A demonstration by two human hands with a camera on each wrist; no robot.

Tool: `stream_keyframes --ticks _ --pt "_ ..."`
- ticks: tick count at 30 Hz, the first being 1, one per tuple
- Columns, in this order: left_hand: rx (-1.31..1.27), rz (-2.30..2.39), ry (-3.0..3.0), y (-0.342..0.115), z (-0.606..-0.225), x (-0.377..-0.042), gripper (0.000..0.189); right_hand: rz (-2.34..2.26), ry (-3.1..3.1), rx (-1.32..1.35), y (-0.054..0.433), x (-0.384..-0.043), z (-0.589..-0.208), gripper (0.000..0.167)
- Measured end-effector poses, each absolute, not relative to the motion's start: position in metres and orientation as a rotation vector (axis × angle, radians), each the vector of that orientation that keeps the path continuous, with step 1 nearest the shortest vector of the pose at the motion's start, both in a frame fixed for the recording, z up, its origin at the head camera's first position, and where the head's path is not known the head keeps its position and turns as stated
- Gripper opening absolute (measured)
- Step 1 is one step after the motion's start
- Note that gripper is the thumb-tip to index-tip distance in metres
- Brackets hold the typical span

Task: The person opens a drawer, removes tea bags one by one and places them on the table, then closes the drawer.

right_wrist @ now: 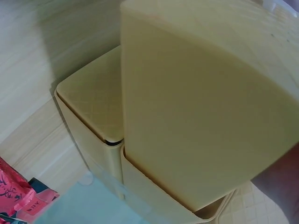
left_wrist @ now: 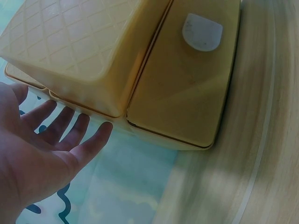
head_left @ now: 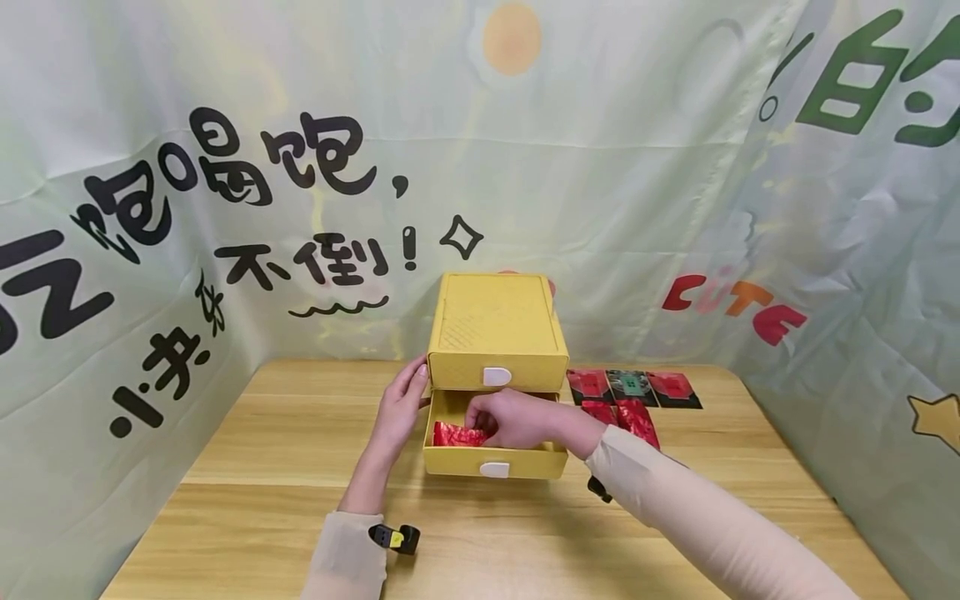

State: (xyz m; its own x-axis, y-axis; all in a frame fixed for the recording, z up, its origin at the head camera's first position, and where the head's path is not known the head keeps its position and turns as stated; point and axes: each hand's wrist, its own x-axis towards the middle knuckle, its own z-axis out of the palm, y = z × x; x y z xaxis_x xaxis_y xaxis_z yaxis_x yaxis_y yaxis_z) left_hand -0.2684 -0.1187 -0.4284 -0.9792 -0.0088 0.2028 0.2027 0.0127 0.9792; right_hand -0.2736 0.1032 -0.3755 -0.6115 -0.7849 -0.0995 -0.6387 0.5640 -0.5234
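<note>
A yellow two-drawer box [head_left: 497,312] stands on the table, its lower drawer [head_left: 457,461] pulled out towards me. My left hand [head_left: 401,404] rests on the box's left side; in the left wrist view the fingers [left_wrist: 93,142] are spread and nearly straight along that wall. Reaching into the drawer from the right, my right hand [head_left: 513,419] has curled fingers at the right end of a shiny red packet [head_left: 456,435], which it pinches. The thumb is mostly hidden. In the right wrist view the drawer's wall covers most of that hand [right_wrist: 275,182].
Right of the box lie two more red packets [head_left: 637,423] in front of a row of three dark and red square cards [head_left: 632,387]. A printed curtain [head_left: 600,192] hangs behind the wooden table [head_left: 300,467] and along both sides.
</note>
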Motion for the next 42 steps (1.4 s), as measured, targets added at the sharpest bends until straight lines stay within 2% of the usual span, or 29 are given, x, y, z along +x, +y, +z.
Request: stream_keyframes --ticks 28,42 --pt "-0.219 -2.086 -2.123 -0.120 -0.430 -0.270 0.049 -0.866 2.513 -1.189 0.121 -0.262 -0.376 0.020" --pt "-0.218 -2.079 -2.124 -0.118 -0.429 -0.268 0.048 -1.198 2.541 -1.211 0.133 -0.254 -0.381 0.019"
